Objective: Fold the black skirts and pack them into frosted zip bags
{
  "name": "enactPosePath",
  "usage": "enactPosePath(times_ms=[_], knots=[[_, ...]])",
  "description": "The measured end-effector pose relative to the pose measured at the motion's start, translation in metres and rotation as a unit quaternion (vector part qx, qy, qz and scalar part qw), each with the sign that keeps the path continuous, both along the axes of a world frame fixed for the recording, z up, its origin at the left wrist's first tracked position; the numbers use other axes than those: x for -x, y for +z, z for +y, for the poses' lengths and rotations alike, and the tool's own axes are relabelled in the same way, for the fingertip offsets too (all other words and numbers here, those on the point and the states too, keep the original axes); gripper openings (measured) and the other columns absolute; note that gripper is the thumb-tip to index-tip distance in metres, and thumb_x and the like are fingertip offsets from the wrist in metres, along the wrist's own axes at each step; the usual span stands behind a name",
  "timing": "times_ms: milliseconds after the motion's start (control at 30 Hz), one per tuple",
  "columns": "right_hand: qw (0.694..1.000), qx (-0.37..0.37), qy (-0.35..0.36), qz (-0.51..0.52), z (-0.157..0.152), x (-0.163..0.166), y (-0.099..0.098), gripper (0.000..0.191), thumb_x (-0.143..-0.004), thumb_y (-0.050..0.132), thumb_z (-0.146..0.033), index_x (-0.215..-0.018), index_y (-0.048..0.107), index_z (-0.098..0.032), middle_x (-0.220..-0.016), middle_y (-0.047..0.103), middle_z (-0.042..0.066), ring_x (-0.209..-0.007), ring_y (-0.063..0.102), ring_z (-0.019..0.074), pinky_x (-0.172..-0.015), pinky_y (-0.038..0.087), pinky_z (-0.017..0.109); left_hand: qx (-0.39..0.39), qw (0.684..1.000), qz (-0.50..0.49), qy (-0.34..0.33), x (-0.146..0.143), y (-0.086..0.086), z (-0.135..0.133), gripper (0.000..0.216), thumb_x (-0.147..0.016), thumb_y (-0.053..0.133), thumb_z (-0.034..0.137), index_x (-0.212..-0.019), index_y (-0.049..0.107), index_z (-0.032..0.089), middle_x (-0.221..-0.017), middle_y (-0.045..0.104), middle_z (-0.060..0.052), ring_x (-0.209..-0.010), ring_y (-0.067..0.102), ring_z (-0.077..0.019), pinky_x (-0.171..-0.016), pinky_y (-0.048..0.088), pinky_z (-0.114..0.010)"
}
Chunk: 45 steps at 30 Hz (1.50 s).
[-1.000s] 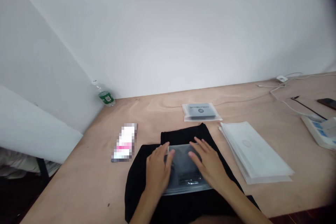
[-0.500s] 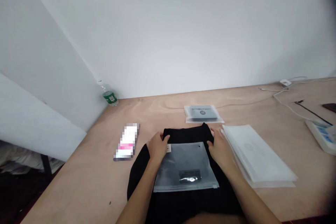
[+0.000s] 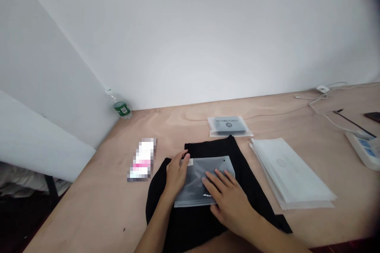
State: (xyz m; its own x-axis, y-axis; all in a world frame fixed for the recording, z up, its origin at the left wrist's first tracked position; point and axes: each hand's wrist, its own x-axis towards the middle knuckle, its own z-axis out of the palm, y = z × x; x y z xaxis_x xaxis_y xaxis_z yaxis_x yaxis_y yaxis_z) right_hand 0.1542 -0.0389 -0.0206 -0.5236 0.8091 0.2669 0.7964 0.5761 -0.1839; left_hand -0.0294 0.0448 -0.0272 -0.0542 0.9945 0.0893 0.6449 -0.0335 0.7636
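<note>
A black garment [image 3: 192, 225], its kind unclear, lies folded on the table in front of me. A frosted plastic zip bag [image 3: 196, 187] with a dark label rests flat on top. My right hand [image 3: 227, 195] lies open on the bag's right half, fingers spread, covering part of the label. At the bag's upper left corner, beside a small white tag [image 3: 189, 161], my left hand [image 3: 177, 172] is closed at the garment's edge, thumb on top. Its other fingertips are partly hidden.
Behind the garment lies a packed frosted bag [image 3: 228, 125]. More frosted bags [image 3: 292, 172] are stacked to the right. A phone [image 3: 142, 160] and a water bottle [image 3: 121, 106] are on the left. Cables [image 3: 323, 112] and a white power strip [image 3: 363, 150] occupy the right.
My right hand has let go of the garment's upper right edge and moved onto the plastic bag, now lying flat. My left hand stays near the upper left edge.
</note>
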Motion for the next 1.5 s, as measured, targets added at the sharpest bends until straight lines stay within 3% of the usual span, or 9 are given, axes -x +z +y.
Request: enactPosePath(times_ms=[200, 333, 467, 567, 700, 833, 967, 1267, 1500], knots=[[0.985, -0.140, 0.010, 0.103, 0.011, -0.019, 0.020, 0.042, -0.083, 0.043, -0.007, -0.117, 0.057, -0.027, -0.113, 0.064, 0.000, -0.106, 0.057, 0.0171, -0.093, 0.046, 0.035, -0.021, 0.997, -0.073, 0.020, 0.007, 0.004, 0.006, 0.049, -0.092, 0.022, 0.043, -0.111, 0.058, 0.015, -0.108, 0.066, -0.008, -0.100, 0.061, -0.0187, -0.086, 0.047, -0.031], [0.971, -0.149, -0.085, 0.169, 0.047, -0.048, 0.059, 0.028, -0.087, 0.045, -0.019, -0.104, 0.064, -0.029, -0.105, 0.067, -0.002, -0.096, 0.062, 0.0163, -0.085, 0.050, 0.033, -0.053, 0.996, -0.051, 0.047, 0.001, 0.012, -0.005, 0.043, -0.091, 0.030, 0.043, -0.113, 0.056, 0.016, -0.117, 0.060, -0.009, -0.109, 0.055, -0.0221, -0.093, 0.042, -0.038], [0.934, -0.188, -0.197, 0.232, 0.114, -0.081, 0.085, 0.025, -0.088, 0.046, -0.033, -0.103, 0.064, -0.024, -0.107, 0.066, 0.001, -0.100, 0.060, 0.0193, -0.088, 0.045, 0.037, -0.102, 0.989, 0.083, -0.071, -0.020, 0.018, -0.031, 0.039, -0.087, 0.045, 0.040, -0.123, 0.049, 0.026, -0.137, 0.043, -0.003, -0.129, 0.032, -0.0241, -0.105, 0.027, -0.045], [0.942, -0.182, -0.202, 0.197, 0.157, -0.096, 0.069, 0.026, -0.090, 0.041, -0.029, -0.100, 0.063, -0.021, -0.115, 0.063, 0.003, -0.112, 0.053, 0.0196, -0.098, 0.035, 0.043, -0.123, 0.938, 0.245, -0.214, -0.033, 0.012, -0.051, 0.053, -0.084, 0.046, 0.047, -0.134, 0.034, 0.033, -0.146, 0.029, 0.000, -0.135, 0.018, -0.0282, -0.104, 0.026, -0.053], [0.964, -0.132, -0.168, 0.156, 0.177, -0.102, 0.018, 0.018, -0.084, 0.049, -0.021, -0.080, 0.067, -0.021, -0.100, 0.069, 0.002, -0.102, 0.060, 0.0183, -0.094, 0.040, 0.037, -0.101, 0.912, 0.297, -0.263, -0.036, -0.001, -0.064, 0.064, -0.080, 0.042, 0.060, -0.137, 0.027, 0.035, -0.146, 0.027, -0.001, -0.134, 0.019, -0.0308, -0.103, 0.027, -0.056], [0.970, -0.101, -0.174, 0.133, 0.174, -0.107, -0.011, 0.024, -0.084, 0.044, -0.017, -0.078, 0.067, -0.019, -0.103, 0.068, 0.005, -0.105, 0.058, 0.0189, -0.089, 0.044, 0.034, -0.088, 0.912, 0.297, -0.268, -0.035, -0.004, -0.065, 0.064, -0.080, 0.039, 0.062, -0.137, 0.026, 0.037, -0.147, 0.025, 0.001, -0.134, 0.019, -0.0296, -0.104, 0.026, -0.054], [0.973, -0.084, -0.183, 0.114, 0.158, -0.101, -0.004, 0.025, -0.083, 0.042, -0.016, -0.092, 0.066, -0.016, -0.118, 0.061, 0.007, -0.116, 0.049, 0.0200, -0.097, 0.038, 0.037, -0.084, 0.906, 0.308, -0.279, -0.031, 0.003, -0.065, 0.061, -0.083, 0.036, 0.059, -0.138, 0.024, 0.035, -0.146, 0.026, 0.000, -0.134, 0.020, -0.0294, -0.104, 0.027, -0.056], [0.990, -0.003, -0.135, -0.031, 0.039, -0.051, -0.031, 0.067, -0.083, 0.038, -0.057, -0.138, 0.031, -0.020, -0.146, 0.025, 0.013, -0.134, 0.017, 0.0303, -0.102, 0.023, 0.054, -0.094, 0.910, 0.386, -0.116, 0.022, -0.007, -0.076, 0.061, -0.084, 0.041, 0.053, -0.138, 0.020, 0.037, -0.146, 0.027, 0.001, -0.134, 0.016, -0.0348, -0.100, 0.025, -0.061], [0.986, -0.018, -0.153, -0.062, 0.034, -0.058, -0.042, 0.067, -0.083, 0.033, -0.061, -0.137, 0.034, -0.021, -0.143, 0.030, 0.015, -0.133, 0.020, 0.0313, -0.103, 0.021, 0.053, -0.059, 0.919, 0.374, -0.112, 0.037, -0.023, -0.085, 0.063, -0.084, 0.038, 0.056, -0.139, 0.017, 0.036, -0.147, 0.024, 0.003, -0.134, 0.014, -0.0339, -0.101, 0.026, -0.057]])
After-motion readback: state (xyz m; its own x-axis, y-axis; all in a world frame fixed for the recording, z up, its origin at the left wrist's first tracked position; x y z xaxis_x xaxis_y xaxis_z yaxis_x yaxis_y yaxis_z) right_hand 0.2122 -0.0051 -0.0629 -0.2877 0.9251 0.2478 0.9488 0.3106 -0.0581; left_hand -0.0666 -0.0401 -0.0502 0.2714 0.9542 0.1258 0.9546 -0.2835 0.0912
